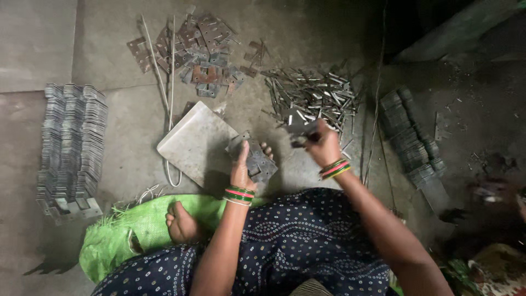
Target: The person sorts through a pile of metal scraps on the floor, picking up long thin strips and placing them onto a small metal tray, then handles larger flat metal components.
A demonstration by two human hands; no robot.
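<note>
My left hand [243, 169] grips a small stack of grey metal hinge plates [257, 162], held just above the floor beside a flat pale slab [195, 141]. My right hand [323, 143] is closed on a dark metal hinge piece [302, 135], lifted near the edge of a loose heap of thin metal pins [311, 97]. Both wrists wear coloured bangles. The two hands are a short way apart, the right one a little higher in the view.
A scattered pile of rusty hinge plates [200, 52] lies at the top. Long rows of stacked plates [71, 145] stand at the left, another dark row [413, 140] at the right. Thin rods [164, 71] lean across the floor. A green sack [137, 227] lies under my foot [182, 223].
</note>
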